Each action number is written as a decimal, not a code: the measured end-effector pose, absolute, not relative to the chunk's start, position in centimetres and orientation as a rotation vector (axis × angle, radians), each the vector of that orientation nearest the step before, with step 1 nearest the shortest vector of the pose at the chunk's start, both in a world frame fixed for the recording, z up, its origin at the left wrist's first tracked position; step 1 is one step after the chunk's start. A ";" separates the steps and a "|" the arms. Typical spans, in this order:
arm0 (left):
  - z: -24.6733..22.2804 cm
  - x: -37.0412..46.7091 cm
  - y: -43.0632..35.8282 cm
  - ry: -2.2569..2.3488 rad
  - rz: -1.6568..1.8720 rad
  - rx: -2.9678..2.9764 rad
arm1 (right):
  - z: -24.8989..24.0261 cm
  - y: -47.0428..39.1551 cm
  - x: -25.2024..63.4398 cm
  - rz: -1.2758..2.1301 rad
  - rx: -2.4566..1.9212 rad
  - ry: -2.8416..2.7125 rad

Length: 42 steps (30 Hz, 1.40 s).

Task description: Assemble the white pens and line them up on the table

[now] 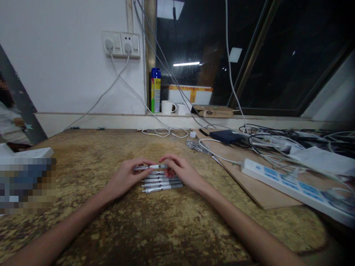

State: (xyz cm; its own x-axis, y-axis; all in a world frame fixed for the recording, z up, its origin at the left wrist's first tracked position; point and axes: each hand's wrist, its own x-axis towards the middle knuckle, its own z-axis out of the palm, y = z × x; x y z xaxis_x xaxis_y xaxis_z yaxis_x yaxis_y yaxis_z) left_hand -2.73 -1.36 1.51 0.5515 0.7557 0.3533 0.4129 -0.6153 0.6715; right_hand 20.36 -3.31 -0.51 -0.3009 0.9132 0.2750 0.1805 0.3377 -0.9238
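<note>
Between my two hands lies a white and grey pen, held crosswise above a row of pens. My left hand pinches its left end between thumb and fingers. At the other end, the fingers of my right hand are closed round the pen's grey part. Just below, several similar pens rest side by side on the worn wooden table, clips to the left and grey grips to the right. My right hand covers part of the upper pens.
A white power strip and a brown board lie on the right, with tangled cables behind. Crumpled clear plastic and a white cable sit towards the back. A spray can and white mug stand on the sill.
</note>
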 end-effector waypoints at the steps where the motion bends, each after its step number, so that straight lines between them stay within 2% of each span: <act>1: 1.5 -2.7 -1.3 0.943 0.869 2.266 | -0.4 -3.3 20.4 0.990 -0.983 -1.732; 4: 1.5 -2.7 -1.3 0.944 0.877 2.267 | -0.1 -3.5 20.5 0.941 -0.971 -1.773; 14: 1.4 -2.7 -1.4 0.957 0.865 2.271 | -0.2 -3.7 20.3 1.111 -0.914 -1.748; 21: 1.2 -2.8 -1.1 0.931 0.854 2.273 | 0.0 -3.6 20.6 0.913 -0.958 -1.803; 27: 0.9 -2.8 -1.0 0.917 0.841 2.292 | -0.7 -3.5 20.4 1.049 -0.969 -1.796; 32: 0.8 -2.7 -1.0 0.919 0.857 2.304 | -1.1 -3.3 20.5 0.937 -0.956 -1.810; 39: 0.6 -2.8 -1.1 0.915 0.847 2.320 | -1.3 -3.4 20.3 1.050 -0.985 -1.796; 42: 0.6 -2.7 -1.1 0.941 0.850 2.321 | -1.2 -3.4 20.4 0.997 -1.013 -1.777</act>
State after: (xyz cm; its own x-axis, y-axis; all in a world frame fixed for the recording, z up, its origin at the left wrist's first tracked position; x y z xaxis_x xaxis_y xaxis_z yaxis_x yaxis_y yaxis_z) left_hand -2.70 -1.13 0.61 0.5680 0.7398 0.3607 0.4336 -0.6415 0.6328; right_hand 20.42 -3.40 -1.16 -0.3211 0.9066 0.2738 0.2392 0.3573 -0.9028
